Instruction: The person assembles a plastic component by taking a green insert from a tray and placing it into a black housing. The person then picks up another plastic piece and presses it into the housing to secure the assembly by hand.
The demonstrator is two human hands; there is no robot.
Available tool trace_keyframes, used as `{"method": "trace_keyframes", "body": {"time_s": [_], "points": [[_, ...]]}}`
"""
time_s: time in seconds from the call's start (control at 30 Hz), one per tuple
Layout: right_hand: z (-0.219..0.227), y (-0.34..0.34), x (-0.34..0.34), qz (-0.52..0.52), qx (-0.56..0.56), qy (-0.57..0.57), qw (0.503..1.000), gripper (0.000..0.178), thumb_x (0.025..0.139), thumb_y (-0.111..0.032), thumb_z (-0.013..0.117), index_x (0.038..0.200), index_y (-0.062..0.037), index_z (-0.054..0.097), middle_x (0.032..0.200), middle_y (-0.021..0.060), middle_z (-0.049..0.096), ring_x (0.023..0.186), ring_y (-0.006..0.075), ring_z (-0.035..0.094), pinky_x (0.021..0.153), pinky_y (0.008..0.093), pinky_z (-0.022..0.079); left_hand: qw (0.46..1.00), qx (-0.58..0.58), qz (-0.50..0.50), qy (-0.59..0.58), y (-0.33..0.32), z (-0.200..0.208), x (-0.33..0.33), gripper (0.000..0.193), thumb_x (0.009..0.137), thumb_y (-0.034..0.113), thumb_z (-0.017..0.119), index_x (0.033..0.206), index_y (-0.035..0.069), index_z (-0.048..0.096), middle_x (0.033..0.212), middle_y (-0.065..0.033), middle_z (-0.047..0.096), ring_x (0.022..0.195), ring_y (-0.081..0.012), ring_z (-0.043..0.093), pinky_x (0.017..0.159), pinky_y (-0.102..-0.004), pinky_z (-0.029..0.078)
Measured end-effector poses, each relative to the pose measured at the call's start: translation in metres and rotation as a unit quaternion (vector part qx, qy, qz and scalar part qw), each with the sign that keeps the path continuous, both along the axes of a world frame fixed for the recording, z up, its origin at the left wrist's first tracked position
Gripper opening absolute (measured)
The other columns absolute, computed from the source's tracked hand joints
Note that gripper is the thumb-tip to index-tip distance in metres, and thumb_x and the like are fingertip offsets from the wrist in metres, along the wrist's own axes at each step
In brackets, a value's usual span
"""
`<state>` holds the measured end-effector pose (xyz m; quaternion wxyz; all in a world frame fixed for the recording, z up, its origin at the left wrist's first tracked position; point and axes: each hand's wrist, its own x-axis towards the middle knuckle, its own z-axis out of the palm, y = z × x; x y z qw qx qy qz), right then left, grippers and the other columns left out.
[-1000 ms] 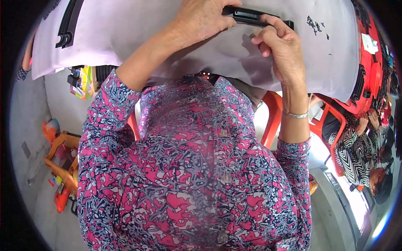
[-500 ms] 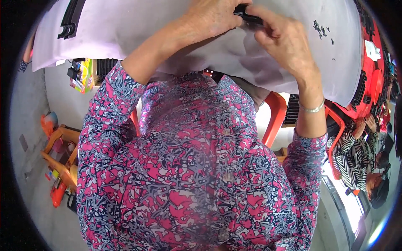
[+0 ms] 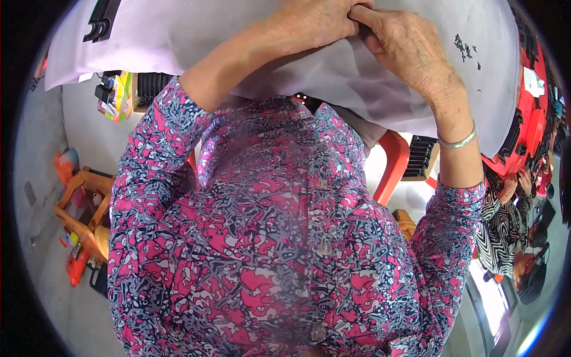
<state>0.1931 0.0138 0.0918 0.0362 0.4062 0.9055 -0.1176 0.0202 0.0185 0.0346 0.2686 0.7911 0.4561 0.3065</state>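
Note:
At the top edge of the view, my left hand (image 3: 321, 22) and my right hand (image 3: 410, 50) meet over a pale lilac-grey cloth (image 3: 184, 38). Fingers of both are closed around a black plastic part, which they now hide almost wholly. The right thumb and forefinger press in against the left fingertips. To the right of my right hand lie several tiny black pieces (image 3: 466, 49), scattered on the cloth. A long black plastic strip (image 3: 102, 22) with hooked ends rests at the cloth's far left.
Below the cloth's left side stands a colourful box (image 3: 122, 98). A red chair (image 3: 394, 160) shows beside my right side, with a crate of black parts (image 3: 420, 157) behind it. Another person in a zigzag-patterned top (image 3: 502, 235) sits at right, near red covering (image 3: 523, 134).
My hands have drawn closer together, covering the black part that showed between them. My right forearm has shifted slightly right. The whole view has moved a little.

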Motion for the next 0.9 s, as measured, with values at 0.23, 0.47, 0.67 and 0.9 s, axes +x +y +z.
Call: {"method": "trace_keyframes", "body": {"time_s": [0.23,0.47,0.67,0.9], "points": [[-0.001,-0.004,0.003,-0.024,-0.004,0.032,0.999,0.018,0.083,-0.005,0.065,0.101,-0.0062,0.065,0.073,0.0172,0.067,0.069,0.0373,0.069,0.061,0.0460,0.052,1.000,-0.002,-0.017,-0.013,-0.003,0.015,-0.002,0.022,0.072,0.004,0.076,0.094,0.003,0.071,0.097,-0.0153,0.066,0.096,-0.0382,0.064,0.082,-0.0477,0.050],[-0.001,-0.005,0.005,-0.022,-0.014,0.061,0.998,0.019,0.083,-0.004,0.065,0.101,-0.0057,0.066,0.074,0.0180,0.068,0.068,0.0366,0.068,0.061,0.0451,0.053,1.000,-0.014,-0.020,-0.017,-0.004,0.009,-0.001,0.022,0.071,0.004,0.076,0.093,0.002,0.071,0.097,-0.0163,0.066,0.096,-0.0389,0.064,0.082,-0.0483,0.050],[0.007,-0.009,0.008,-0.014,-0.017,0.133,0.991,0.020,0.082,-0.007,0.069,0.102,-0.0058,0.067,0.076,0.0181,0.069,0.068,0.0360,0.069,0.061,0.0426,0.053,0.999,-0.026,-0.036,-0.011,0.002,0.004,-0.006,0.022,0.072,0.004,0.076,0.092,0.000,0.070,0.097,-0.0178,0.065,0.096,-0.0388,0.064,0.083,-0.0484,0.050],[0.031,-0.026,0.001,-0.249,0.115,0.395,0.877,0.020,0.087,0.006,0.069,0.105,-0.0027,0.074,0.072,-0.0068,0.052,0.067,0.0017,0.047,0.062,0.0179,0.041,1.000,-0.010,-0.007,0.013,-0.018,0.036,-0.079,0.047,0.072,0.009,0.082,0.117,0.003,0.070,0.098,-0.0116,0.062,0.089,-0.0307,0.064,0.077,-0.0399,0.053]]}}
